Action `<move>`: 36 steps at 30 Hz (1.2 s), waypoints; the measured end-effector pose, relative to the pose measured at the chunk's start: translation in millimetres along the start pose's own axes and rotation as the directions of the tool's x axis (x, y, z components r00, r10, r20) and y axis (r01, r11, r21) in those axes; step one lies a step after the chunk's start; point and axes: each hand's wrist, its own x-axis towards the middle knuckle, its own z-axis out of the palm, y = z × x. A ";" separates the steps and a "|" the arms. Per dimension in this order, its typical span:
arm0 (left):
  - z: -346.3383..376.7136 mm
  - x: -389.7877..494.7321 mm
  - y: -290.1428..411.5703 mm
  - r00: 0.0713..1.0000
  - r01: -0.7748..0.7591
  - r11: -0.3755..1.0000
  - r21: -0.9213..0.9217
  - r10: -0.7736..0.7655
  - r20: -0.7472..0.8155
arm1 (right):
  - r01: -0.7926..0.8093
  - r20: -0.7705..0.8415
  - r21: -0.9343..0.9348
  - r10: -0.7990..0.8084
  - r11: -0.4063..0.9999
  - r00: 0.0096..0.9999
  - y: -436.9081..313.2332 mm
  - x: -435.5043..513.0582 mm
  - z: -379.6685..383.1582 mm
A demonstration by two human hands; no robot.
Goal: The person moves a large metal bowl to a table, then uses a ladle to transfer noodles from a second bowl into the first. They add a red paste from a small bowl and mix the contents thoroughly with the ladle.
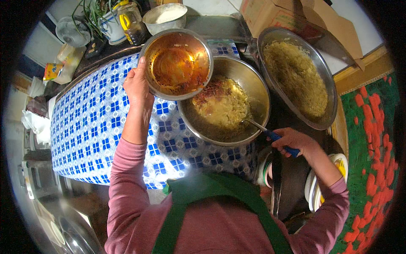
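My left hand [138, 83] grips the rim of a metal bowl [177, 63] coated inside with reddish-brown oily residue. This bowl is tilted over the upper left edge of a larger stainless steel bowl [257, 79]. In the larger bowl lies a pale yellow, wet food mixture [222, 108] with dark red seasoning on its upper left part. My right hand [293, 142] holds the blue handle of a metal utensil [279, 141], whose head is sunk in the mixture; its exact shape is hidden.
A big oval metal basin [296, 79] of yellowish shredded food stands to the right, near a cardboard box [269, 19]. Behind are a bowl of white powder [165, 23], an oil jug [131, 27] and a potted plant [111, 28]. A blue-checked cloth [95, 120] covers the table.
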 end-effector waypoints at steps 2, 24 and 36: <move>-2.0 2.0 -1.7 0.999 0.039 0.999 -0.034 -0.039 -0.008 | 0.066 -0.060 0.054 -0.063 0.996 0.996 13.3 3.2 8.3; 19.9 -68.4 -26.4 0.973 0.000 0.989 0.150 -0.035 0.229 | 0.270 -0.353 -0.602 -0.554 0.752 0.754 -68.5 -87.5 82.1; 19.4 -77.2 -53.0 0.981 0.085 0.993 0.084 -0.098 0.167 | -0.144 -0.269 -0.957 -0.587 0.252 0.763 -113.6 -107.8 115.8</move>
